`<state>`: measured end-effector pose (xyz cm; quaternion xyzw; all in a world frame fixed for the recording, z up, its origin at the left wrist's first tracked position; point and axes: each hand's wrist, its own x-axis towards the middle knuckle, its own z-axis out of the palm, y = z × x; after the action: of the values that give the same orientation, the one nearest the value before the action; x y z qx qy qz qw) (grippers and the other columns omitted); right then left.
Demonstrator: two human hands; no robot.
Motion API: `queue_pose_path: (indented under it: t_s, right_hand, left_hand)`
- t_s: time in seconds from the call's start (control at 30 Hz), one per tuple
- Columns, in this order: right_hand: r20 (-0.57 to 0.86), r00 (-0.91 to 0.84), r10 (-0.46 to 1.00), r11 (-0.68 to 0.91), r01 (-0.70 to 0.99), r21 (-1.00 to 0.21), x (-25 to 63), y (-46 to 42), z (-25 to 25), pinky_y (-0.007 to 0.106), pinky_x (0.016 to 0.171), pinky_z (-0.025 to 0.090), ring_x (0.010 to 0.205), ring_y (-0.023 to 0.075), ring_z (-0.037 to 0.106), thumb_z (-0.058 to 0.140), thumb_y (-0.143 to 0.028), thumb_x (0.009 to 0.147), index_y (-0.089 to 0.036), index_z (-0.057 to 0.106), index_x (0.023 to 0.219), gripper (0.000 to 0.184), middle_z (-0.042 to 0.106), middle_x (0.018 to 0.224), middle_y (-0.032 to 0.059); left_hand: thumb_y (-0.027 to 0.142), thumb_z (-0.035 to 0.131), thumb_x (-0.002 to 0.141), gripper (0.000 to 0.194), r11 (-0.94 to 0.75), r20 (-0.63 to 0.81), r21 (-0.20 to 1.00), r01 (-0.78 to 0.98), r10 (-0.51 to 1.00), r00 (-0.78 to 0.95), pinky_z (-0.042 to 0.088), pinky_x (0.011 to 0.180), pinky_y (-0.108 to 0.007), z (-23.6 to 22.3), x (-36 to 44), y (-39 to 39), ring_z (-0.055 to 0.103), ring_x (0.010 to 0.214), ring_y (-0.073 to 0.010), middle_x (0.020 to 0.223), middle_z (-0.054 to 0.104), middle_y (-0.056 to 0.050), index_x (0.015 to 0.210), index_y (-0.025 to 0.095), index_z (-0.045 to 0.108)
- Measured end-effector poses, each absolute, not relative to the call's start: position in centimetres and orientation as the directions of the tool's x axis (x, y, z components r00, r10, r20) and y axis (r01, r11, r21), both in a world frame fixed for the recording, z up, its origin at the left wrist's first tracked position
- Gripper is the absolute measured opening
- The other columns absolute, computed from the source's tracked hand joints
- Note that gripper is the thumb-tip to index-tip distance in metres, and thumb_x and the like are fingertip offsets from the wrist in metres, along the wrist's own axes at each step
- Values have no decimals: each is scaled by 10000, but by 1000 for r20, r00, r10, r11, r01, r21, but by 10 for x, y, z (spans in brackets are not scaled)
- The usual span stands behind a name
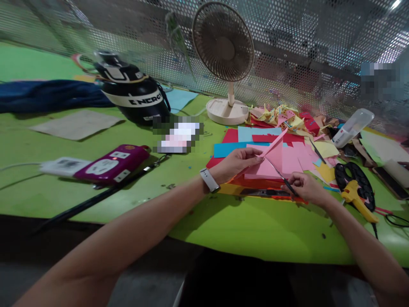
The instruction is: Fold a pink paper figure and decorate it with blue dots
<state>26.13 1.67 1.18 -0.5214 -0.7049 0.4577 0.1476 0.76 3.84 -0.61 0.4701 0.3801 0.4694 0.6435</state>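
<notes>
My left hand (241, 163), with a watch on its wrist, pinches a folded piece of pink paper (275, 143) that slants up to the right. Closed round a slim tool (288, 185) with a dark handle and thin metal shaft is my right hand (303, 186). The tool's tip meets the paper by my left fingertips; its exact kind is unclear. Below both hands lie flat pink sheets (255, 170) over red and blue paper. A dark and orange cutter (266, 192) rests at the near edge of the pile.
Paper scraps (281, 117) heap behind the pile, near a white fan (227, 111). To the right lie a yellow glue gun (359, 200), a black palette (351, 170) and a clear bottle (353, 128). Leftward are a phone (180, 137), a purple power strip (111, 164) and a black jug (137, 96).
</notes>
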Motion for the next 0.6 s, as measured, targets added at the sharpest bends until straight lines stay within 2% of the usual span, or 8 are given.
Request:
queue_pose_path:
  t_s: [0.6]
  right_hand:
    - [-249,-423,871,45,575,-817,263,19,7,231,466,233,505,79,390,777,-635,645,-216,514,694,497,478,551,-56]
  left_hand:
    - [337,889,615,385,101,-34,964,-246,964,263,492,687,-228,-4,8,37,610,734,-102,823,711,1,911,162,716]
